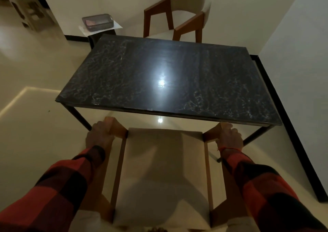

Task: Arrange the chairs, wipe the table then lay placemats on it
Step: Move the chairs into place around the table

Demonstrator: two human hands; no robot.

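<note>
At the counter's (168, 75) near edge, my left hand (99, 137) and right hand (229, 137) have fingers clamped on the near chair (165, 160) arms, far chair (177, 19) set; wiping, placemats not yet done.

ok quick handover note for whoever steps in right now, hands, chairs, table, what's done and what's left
Left hand and right hand each grip a front armrest end of the near chair, which faces the table but is not tucked in. The far chair stands angled at the opposite side. A basket sits on a side stand. Left: finish the chairs, wipe, lay placemats; none are on the table.
</note>
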